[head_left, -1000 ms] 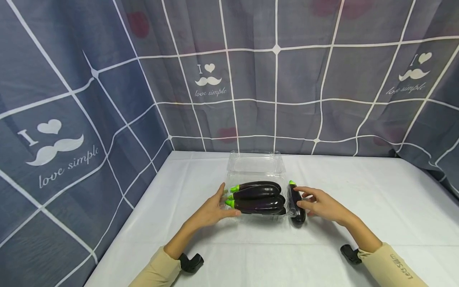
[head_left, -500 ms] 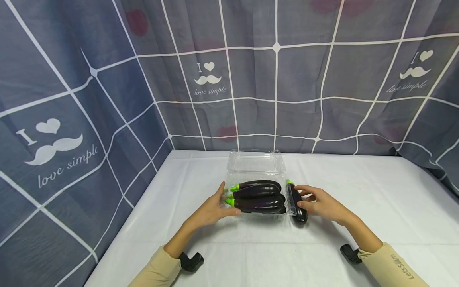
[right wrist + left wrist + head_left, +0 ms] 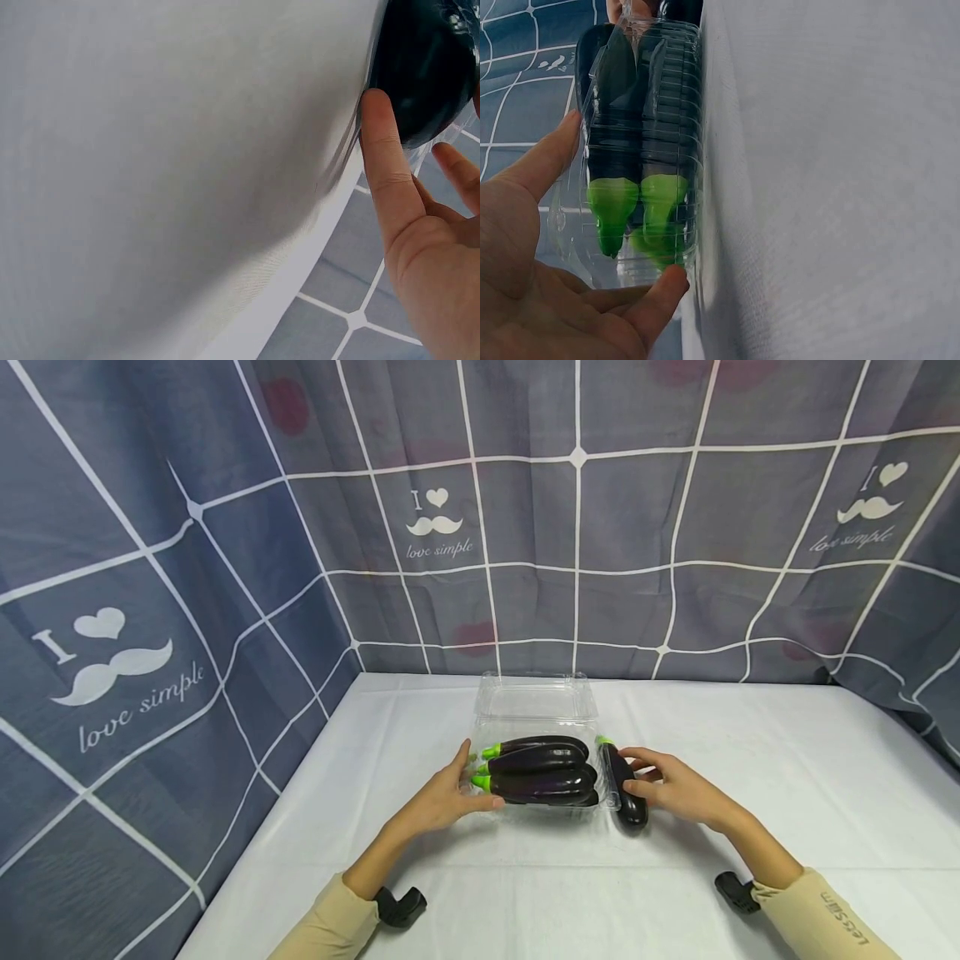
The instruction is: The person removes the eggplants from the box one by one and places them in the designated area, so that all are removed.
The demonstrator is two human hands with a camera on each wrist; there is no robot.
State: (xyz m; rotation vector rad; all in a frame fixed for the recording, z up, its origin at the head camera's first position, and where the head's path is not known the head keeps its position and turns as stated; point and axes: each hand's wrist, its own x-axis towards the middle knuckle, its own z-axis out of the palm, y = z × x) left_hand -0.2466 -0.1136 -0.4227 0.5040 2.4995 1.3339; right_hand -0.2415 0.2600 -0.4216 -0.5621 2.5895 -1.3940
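A clear plastic clamshell container (image 3: 536, 735) lies with its lid folded back, stems of its eggplants (image 3: 542, 779) toward the left. My left hand (image 3: 442, 799) is spread round its left end, the fairly straight fingers touching the clear wall; green stems (image 3: 613, 206) show through the plastic in the left wrist view. One more eggplant (image 3: 632, 810) lies at the container's right end, overlapped by its clear edge, green tip away from me. My right hand (image 3: 671, 787) holds it by the fingertips; its round dark end (image 3: 424, 82) sits among the fingers in the right wrist view.
A white cloth (image 3: 450, 893) covers the table. Grey-blue curtains (image 3: 630, 527) with white lines hang along its back and sides. Black wrist mounts (image 3: 401, 910) stick out from beneath both sleeves, close over the cloth.
The eggplant at the right has turned slightly: its green tip swung left toward the container, its round end a little right and up. The left hand and container stay as they were.
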